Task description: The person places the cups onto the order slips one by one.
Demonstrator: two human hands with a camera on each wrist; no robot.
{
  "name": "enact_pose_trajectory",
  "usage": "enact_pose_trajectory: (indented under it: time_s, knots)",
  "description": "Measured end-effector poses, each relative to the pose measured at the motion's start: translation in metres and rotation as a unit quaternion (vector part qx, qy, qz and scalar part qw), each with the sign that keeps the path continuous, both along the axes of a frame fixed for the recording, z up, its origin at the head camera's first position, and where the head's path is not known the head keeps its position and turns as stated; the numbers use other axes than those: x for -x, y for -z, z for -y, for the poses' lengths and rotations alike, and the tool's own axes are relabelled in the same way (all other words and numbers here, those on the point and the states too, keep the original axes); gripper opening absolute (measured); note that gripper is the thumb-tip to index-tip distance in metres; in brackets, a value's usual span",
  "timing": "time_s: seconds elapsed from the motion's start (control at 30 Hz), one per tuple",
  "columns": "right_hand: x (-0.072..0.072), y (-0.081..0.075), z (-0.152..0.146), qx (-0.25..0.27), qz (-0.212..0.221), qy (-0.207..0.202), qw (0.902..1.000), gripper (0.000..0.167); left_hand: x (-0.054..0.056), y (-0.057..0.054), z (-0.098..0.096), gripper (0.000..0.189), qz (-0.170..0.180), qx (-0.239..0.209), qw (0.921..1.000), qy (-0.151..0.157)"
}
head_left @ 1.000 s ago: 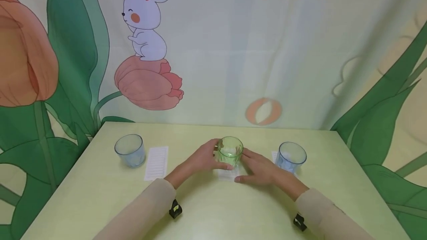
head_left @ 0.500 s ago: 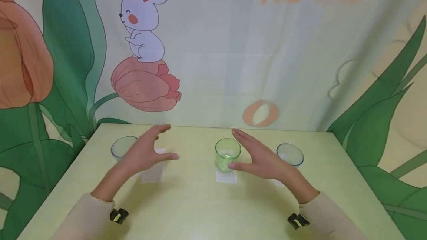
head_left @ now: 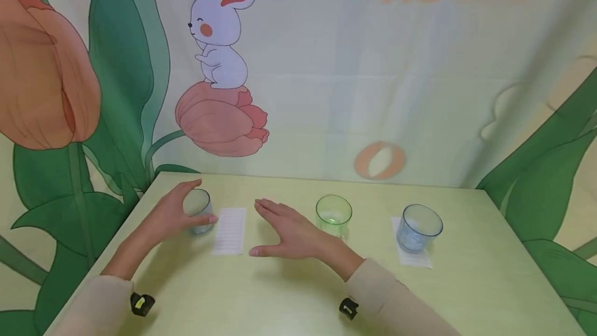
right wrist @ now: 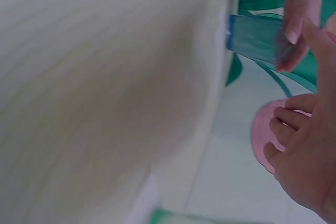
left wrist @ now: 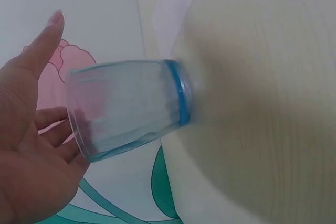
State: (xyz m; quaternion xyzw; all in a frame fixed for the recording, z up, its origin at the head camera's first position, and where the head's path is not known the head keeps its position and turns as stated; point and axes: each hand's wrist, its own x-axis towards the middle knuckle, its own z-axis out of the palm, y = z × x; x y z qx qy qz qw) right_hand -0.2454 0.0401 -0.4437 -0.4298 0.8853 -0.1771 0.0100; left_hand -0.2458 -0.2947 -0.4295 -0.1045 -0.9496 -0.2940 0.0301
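At the table's left side, a clear blue drinking glass (head_left: 203, 204) stands upright beside a printed paper slip (head_left: 230, 231). My left hand (head_left: 165, 215) is around it from the left, thumb in front and fingers behind. In the left wrist view, the spread thumb and loosely bent fingers (left wrist: 52, 129) are near the rim of the blue glass (left wrist: 126, 109), not closed on it. My right hand (head_left: 294, 231) hovers right of the slip with fingers extended and thumb apart, holding nothing. Behind its wrist stands a green glass (head_left: 333, 213).
Another blue glass (head_left: 417, 233) stands on a second paper slip (head_left: 415, 260) at the right. A printed curtain (head_left: 303, 66) hangs along the back edge of the pale table (head_left: 261, 299). Each wrist carries a small black device (head_left: 142, 304).
Both hands were at the green glass a second ago. The left hand has left it and gone to the left blue glass; the right hand has followed leftward. The glasses stay standing.
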Motion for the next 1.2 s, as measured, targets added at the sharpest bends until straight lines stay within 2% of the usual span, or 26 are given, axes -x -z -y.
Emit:
enact_pose_trajectory:
  time_s: [0.2,0.47,0.67,0.9,1.0,1.2]
  knots:
    - [0.020,0.027,0.039,-0.051,-0.020,0.022,0.9982,0.104,0.002,0.003,0.010,0.111,-0.018,0.009,0.9990,-0.041]
    - [0.038,0.052,0.063,-0.100,-0.010,0.035,0.9943,0.100,0.001,0.012,0.017,0.102,-0.007,-0.005,0.9994,-0.034]
    - [0.041,0.054,0.063,-0.114,0.005,0.036,0.9928,0.098,0.003,0.019,0.019,0.100,-0.019,-0.019,0.9989,-0.039]
    - [0.039,0.052,0.063,-0.130,0.018,0.043,0.9904,0.100,0.005,0.019,0.016,0.098,-0.026,-0.033,0.9981,-0.046]
    - [0.038,0.052,0.064,-0.137,0.017,0.050,0.9891,0.100,0.007,0.017,0.010,0.097,-0.025,-0.042,0.9979,-0.043]
    - [0.037,0.055,0.065,-0.142,0.013,0.057,0.9882,0.101,0.010,0.011,-0.012,0.094,-0.033,-0.057,0.9977,-0.017]
